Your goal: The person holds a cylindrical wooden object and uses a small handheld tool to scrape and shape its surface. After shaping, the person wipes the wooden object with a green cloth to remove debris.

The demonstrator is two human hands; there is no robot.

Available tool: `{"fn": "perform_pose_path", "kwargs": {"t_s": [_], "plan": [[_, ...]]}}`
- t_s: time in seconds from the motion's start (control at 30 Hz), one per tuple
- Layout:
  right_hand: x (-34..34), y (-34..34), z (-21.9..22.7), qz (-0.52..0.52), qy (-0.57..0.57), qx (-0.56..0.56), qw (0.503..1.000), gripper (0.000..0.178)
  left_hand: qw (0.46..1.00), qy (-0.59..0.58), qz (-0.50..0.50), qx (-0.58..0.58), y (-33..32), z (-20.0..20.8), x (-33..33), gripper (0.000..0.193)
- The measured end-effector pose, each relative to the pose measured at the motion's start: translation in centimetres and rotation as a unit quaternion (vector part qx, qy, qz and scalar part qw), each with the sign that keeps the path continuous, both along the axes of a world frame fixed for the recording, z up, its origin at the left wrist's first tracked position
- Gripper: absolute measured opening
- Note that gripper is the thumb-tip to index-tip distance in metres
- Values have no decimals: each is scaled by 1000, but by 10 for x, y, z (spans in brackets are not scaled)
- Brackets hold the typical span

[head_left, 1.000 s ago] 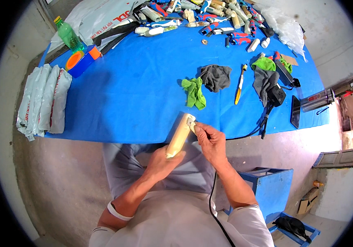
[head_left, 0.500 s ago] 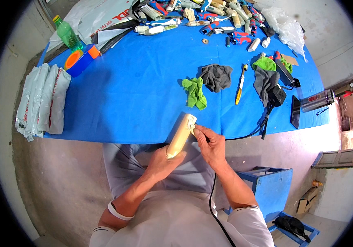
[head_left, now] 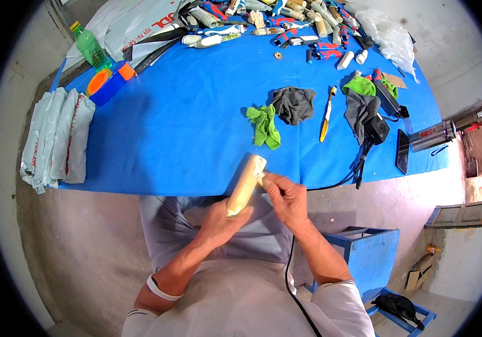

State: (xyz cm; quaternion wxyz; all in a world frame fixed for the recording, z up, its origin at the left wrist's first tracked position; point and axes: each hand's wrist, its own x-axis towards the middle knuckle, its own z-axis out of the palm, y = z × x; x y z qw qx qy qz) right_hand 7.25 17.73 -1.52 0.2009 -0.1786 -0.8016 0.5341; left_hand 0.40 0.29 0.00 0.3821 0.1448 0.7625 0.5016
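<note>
Person, own body: wears a lt. shirt (head_left: pixel 235 303), off-white/v. pale grey, plain fabric w/ soft creases across the front. Short sleeves; L sleeve (head_left: pixel 140 324) has thin dk. trim nr. the hem, R sleeve (head_left: pixel 342 303) shows a similar thin dk. line at its edge. White band (head_left: pixel 159 291), approx. flat strip, loops round the L forearm nr. the elbow. Trousers (head_left: pixel 159 230) grey w/ a slight bluish cast, loose cut, folds esp. at L thigh. Thin blk. cable (head_left: pixel 291 292) lies over R side of shirt, curving, upper part passing nr. R forearm. L hand (head_left: pixel 221 220) & R hand (head_left: pixel 290 201) both bare.
</note>
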Motion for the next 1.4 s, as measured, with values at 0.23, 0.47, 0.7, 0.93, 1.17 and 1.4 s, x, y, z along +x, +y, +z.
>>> {"fn": "perform_pose_path", "kwargs": {"t_s": [0.23, 0.47, 0.7, 0.93, 1.17, 1.4], "plan": [[-3, 5, 2, -44, -46, -66, 996, 20, 1000, 9, -7, -13, 0, 4, -1, 36], [-4, 2, 1, -59, -46, -25, 997, 21, 1000, -1, 6, -7, 0, 2, 1, 34], [-2, 2, 6, -25, -14, 10, 1000, 23, 1000, 6, 2, -5, 1, 0, 1, 35], [-1, 6, 2, -13, -36, -29, 999, 20, 1000, 18, 1, -4, -1, -3, 1, 36], [-1, 3, 3, -39, -30, -40, 998, 20, 1000, 12, -8, -12, -1, 2, 0, 37], [-1, 7, 3, 2, -8, -36, 999, 23, 1000, 1, 4, -5, -1, -3, 2, 38]]}}
